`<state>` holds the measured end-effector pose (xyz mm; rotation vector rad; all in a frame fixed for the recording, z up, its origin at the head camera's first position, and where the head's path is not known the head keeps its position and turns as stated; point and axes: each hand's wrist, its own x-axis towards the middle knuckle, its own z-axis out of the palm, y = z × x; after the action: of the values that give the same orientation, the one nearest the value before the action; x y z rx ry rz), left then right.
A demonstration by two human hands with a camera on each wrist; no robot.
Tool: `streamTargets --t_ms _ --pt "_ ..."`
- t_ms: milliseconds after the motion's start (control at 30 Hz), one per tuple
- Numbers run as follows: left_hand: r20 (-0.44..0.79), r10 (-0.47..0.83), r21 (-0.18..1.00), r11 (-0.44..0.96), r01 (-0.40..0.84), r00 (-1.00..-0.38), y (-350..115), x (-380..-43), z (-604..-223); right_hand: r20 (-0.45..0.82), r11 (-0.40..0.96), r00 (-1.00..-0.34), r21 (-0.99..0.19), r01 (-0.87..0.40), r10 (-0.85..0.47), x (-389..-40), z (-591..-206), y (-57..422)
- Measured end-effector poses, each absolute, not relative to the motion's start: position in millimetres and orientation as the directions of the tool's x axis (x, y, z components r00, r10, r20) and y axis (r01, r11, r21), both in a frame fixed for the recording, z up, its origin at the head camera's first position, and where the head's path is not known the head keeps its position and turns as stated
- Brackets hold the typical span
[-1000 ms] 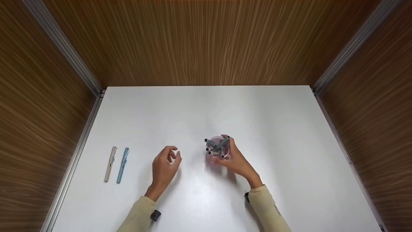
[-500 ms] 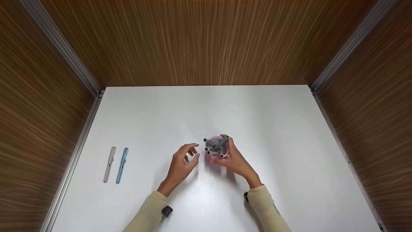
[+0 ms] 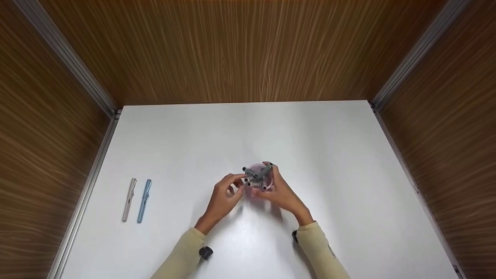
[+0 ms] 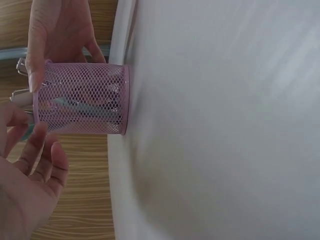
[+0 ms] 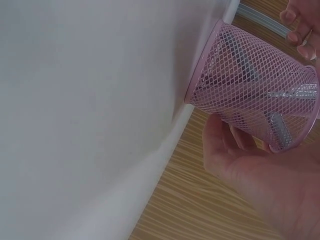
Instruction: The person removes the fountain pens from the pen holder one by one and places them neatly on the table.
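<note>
A pink mesh pen holder (image 5: 255,80) stands on the table with several pens (image 3: 259,175) leaning in it, their ends above its rim. My right hand (image 3: 285,195) grips the pen holder from the right, thumb at the near side and fingers behind. At its left side is my left hand (image 3: 224,197), index finger and thumb apart beside the pen ends. In the left wrist view, the fingers of the left hand (image 4: 32,177) are bent loosely near the rim, one fingertip against a pen end. No pen is visibly pinched.
A light beige pen (image 3: 129,199) and a blue pen (image 3: 144,200) lie side by side on the left of the white table (image 3: 329,155). Wood-grain panels (image 3: 248,50) with metal edge rails enclose the back and both sides.
My left hand has moved right, from a spot apart from the pen holder up to the pen ends at its left side. The right hand keeps its grip on the holder.
</note>
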<state>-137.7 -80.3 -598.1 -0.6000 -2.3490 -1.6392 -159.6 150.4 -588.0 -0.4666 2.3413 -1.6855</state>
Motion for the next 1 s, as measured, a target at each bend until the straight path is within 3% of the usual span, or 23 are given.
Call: streamTargets --t_ms 500,1000 --pt "0.396 0.195 0.861 0.261 0.437 -0.897 -67.5 -137.3 -599.4 -0.004 0.283 -0.927 -0.953 -0.110 -0.374 -160.9 -588.7 148.2" --pt "0.511 0.156 0.791 0.300 0.533 -0.845 -66.0 -136.5 -587.7 0.024 0.302 -0.923 -0.941 -0.150 -0.384 -161.7 -589.9 150.3"
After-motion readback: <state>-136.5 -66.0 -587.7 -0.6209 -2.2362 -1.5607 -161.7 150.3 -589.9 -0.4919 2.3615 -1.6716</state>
